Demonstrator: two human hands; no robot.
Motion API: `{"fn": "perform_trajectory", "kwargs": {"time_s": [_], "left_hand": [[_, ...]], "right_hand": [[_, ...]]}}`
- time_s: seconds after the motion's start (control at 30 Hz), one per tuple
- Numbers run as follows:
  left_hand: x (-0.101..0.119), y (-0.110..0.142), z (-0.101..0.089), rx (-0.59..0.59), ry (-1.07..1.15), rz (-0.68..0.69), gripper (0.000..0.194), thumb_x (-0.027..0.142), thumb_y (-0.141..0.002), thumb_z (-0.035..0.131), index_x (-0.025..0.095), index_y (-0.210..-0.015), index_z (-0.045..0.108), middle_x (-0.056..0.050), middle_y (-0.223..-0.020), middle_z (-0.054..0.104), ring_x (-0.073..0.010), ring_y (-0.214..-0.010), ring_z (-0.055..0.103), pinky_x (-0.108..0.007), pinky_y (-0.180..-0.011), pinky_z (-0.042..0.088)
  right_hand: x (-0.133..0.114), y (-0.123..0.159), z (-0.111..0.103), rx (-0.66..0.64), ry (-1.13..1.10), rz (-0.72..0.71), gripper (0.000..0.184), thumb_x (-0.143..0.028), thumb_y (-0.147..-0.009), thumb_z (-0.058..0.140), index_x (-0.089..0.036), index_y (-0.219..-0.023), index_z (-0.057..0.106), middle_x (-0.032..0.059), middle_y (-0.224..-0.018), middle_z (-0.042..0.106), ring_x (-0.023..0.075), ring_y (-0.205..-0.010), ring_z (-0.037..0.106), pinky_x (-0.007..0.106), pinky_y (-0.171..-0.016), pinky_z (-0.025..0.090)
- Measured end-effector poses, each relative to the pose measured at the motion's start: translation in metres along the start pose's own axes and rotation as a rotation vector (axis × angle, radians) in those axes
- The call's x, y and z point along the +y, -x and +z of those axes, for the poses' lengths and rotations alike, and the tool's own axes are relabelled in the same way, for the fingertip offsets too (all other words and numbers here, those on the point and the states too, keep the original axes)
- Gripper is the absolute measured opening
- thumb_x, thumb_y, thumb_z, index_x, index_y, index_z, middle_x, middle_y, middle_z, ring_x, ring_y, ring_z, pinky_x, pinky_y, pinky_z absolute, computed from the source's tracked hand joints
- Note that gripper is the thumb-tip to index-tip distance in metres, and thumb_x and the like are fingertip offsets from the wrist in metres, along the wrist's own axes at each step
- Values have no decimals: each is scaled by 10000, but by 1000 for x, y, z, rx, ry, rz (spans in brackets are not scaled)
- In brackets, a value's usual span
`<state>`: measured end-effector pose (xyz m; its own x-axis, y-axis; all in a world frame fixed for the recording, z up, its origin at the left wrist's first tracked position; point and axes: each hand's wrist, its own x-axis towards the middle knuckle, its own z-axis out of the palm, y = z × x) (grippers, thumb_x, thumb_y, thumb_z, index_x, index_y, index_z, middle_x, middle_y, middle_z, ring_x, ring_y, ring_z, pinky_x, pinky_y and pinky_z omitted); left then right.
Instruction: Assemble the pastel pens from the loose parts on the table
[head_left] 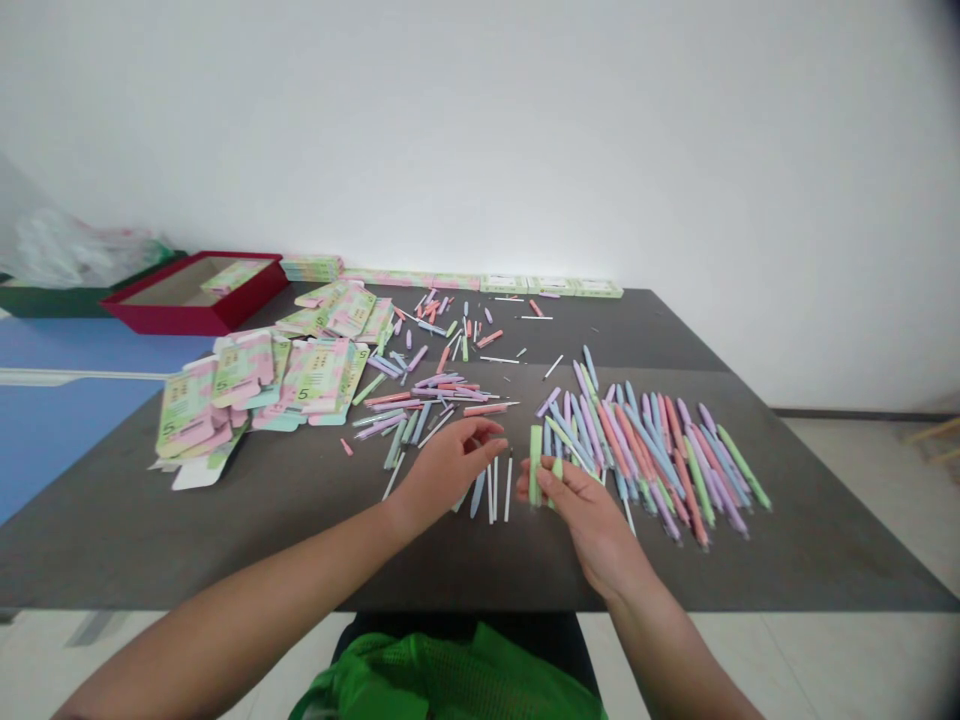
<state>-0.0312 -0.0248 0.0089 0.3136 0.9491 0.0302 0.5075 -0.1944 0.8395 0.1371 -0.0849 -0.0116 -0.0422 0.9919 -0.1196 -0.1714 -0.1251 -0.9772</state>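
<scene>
My right hand (pixel 581 500) is closed around light green pen parts. A straight green pen barrel (pixel 535 465) stands up between the fingers, and a shorter green tapered piece (pixel 556 470) shows beside the thumb. To its left, my left hand (pixel 456 462) hovers with curled fingers, a gap between thumb and fingertips and nothing visible in it. Several white pen refills (pixel 491 492) lie just under and beside this hand, together with a blue tapered pen part (pixel 478 494). Right of my right hand spreads a pile of pastel pens (pixel 637 440).
Loose pen parts (pixel 435 390) and refills are scattered mid-table. Flat printed cartons (pixel 315 375) overlap at the left. Filled-out boxes (pixel 551 286) line the wall. A red box (pixel 195 300) and a green tray with plastic bags (pixel 82 255) stand at the far left.
</scene>
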Motion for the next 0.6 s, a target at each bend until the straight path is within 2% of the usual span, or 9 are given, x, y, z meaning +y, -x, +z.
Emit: {"fn": "perform_trajectory", "kwargs": {"time_s": [0.1,0.23,0.37,0.6], "left_hand": [[-22,9,3,52,-306,55,224,319,-806,503,178,-958,589,-56,-913,587,-191,-846,551,-333,-802,425],[-43,31,19,-13,-563,91,227,305,-788,532,208,-992,556,-61,-1005,526,-212,-949,527,-356,-834,409],[-53,36,26,14,-688,88,201,277,-826,473,194,-1003,519,-69,-1016,522,-219,-956,512,-367,-819,401],[-50,18,16,110,-716,121,205,285,-845,457,172,-1001,526,-78,-988,544,-217,-938,524,-342,-811,394]], "right_hand": [[7,4,-11,76,-46,48,336,-448,-784,594,-193,-998,638,40,-858,656,177,-802,587,321,-793,428],[13,8,-20,133,-94,84,314,-442,-771,614,-196,-962,649,34,-876,653,171,-811,597,326,-802,446],[16,9,-23,151,-109,98,303,-426,-765,627,-188,-950,653,40,-904,646,173,-817,595,337,-804,456],[19,11,-24,127,-94,88,289,-424,-790,597,-190,-952,644,32,-857,644,162,-786,582,317,-764,436]]}}
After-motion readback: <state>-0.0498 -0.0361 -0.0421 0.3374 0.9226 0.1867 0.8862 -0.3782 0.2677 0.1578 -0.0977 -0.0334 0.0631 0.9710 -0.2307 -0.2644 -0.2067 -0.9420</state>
